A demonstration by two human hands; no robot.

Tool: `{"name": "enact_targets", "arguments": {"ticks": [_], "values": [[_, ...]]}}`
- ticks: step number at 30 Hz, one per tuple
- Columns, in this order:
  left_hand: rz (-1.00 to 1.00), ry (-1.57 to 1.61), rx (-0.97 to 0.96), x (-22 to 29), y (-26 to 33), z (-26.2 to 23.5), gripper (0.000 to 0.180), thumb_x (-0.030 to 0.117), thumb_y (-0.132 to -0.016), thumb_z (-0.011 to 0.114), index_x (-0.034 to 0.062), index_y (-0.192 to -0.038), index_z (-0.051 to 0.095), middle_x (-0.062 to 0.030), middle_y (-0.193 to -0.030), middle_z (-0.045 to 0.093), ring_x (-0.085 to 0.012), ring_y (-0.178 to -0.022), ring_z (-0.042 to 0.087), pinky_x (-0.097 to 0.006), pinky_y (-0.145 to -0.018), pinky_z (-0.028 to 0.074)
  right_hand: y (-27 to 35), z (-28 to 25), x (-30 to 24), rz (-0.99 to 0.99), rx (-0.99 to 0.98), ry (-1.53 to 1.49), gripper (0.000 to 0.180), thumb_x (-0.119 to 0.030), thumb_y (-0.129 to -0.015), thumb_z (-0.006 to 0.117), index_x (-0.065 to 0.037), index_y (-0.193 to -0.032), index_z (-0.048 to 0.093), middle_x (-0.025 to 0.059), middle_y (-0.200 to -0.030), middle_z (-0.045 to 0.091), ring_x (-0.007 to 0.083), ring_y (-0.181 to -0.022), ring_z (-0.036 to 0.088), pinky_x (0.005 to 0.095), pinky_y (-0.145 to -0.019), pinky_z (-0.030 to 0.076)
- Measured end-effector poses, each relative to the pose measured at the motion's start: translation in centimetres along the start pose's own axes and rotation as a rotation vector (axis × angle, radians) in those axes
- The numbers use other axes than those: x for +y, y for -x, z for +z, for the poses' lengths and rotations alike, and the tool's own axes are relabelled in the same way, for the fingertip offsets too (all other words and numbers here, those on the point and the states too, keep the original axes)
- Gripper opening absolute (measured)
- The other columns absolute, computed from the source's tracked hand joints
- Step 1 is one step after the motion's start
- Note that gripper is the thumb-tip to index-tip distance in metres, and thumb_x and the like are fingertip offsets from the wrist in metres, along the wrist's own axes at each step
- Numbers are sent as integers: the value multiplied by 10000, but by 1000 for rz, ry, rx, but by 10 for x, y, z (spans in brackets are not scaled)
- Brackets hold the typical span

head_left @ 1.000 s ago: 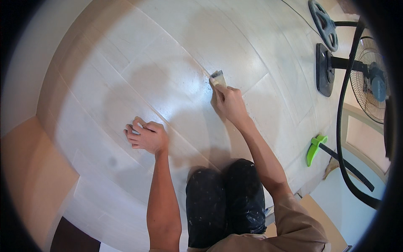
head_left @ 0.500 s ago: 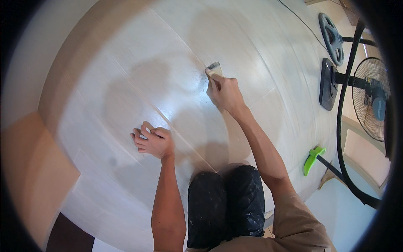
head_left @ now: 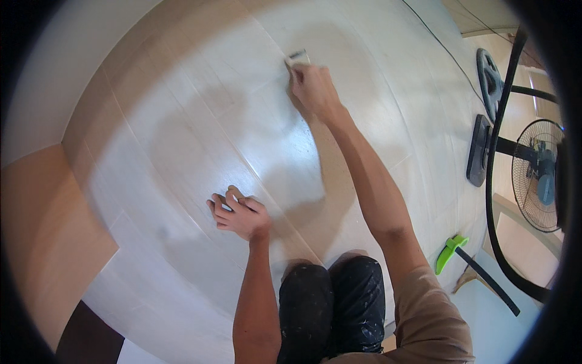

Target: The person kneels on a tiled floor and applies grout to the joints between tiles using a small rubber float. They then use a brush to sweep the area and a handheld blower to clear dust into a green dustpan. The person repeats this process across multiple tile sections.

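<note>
I kneel on a pale plank-patterned floor (head_left: 376,176). Farther out ahead, my right hand (head_left: 313,90) is closed around a scraper (head_left: 298,56); its short grey blade meets the floor, and most of the handle is hidden in my fingers. Nearer and to the left, my left hand (head_left: 241,215) is curled low over the floor. Its fingers are bent in, and what they hold, if anything, is too small to make out. Between the hands a bright patch of light falls on the floor, with fine joint lines running through it.
On the right stand a fan (head_left: 536,176) with a dark base (head_left: 478,150) and a grey round base (head_left: 488,84). A green-headed tool with a black pole (head_left: 451,252) lies nearer. A thin cable (head_left: 436,39) crosses the floor. A tan box-like surface (head_left: 54,224) borders the left.
My right hand with the scraper has slid farther away and slightly left over the floor. My left hand has shifted a little right in the view, which has also moved slightly.
</note>
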State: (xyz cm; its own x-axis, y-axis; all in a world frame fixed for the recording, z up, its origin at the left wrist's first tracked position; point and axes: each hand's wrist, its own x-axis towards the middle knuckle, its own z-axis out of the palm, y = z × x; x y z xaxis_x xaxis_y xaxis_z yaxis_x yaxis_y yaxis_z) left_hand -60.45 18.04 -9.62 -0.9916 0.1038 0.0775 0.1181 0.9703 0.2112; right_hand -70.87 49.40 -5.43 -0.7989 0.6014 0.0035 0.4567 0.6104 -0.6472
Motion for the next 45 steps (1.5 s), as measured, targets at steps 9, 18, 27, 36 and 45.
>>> {"name": "enact_targets", "arguments": {"ticks": [9,18,27,36,45], "values": [[13,15,-99,-9,-5,-5,461,133,-891,498,104,-1350,517,-263,-1468,417,-505,-1444,308,-666,-1054,281,-78,19,-25,34,-123,-21,182,-116,-900,609,20,-919,728,298,-825,676,470,-818,682,534,-760,556],[60,29,-134,-7,0,1,422,142,-894,482,102,-1314,481,-260,-1477,358,-544,-1442,283,-693,-1034,265,-213,50,-59,28,-113,73,204,-124,-962,597,22,-1019,728,262,-882,714,445,-788,699,473,-762,557],[47,47,-200,-11,6,-2,388,161,-891,470,139,-1279,455,-245,-1489,314,-580,-1459,220,-707,-964,287,-250,73,-49,-29,-74,131,243,-163,-969,597,21,-1030,745,271,-870,715,443,-797,706,483,-777,557],[42,81,-161,-18,9,8,350,218,-899,476,148,-1242,476,-245,-1522,320,-563,-1463,238,-650,-982,290,-249,68,-70,-43,-149,160,320,-209,-970,609,15,-1165,729,268,-912,733,420,-830,724,466,-791,559],[33,81,-166,-18,12,3,301,222,-929,475,139,-1216,516,-242,-1571,290,-560,-1452,258,-676,-981,288,-230,40,-66,-101,-136,113,459,-204,-938,601,107,-1275,582,327,-886,697,469,-909,698,506,-839,547]]}}
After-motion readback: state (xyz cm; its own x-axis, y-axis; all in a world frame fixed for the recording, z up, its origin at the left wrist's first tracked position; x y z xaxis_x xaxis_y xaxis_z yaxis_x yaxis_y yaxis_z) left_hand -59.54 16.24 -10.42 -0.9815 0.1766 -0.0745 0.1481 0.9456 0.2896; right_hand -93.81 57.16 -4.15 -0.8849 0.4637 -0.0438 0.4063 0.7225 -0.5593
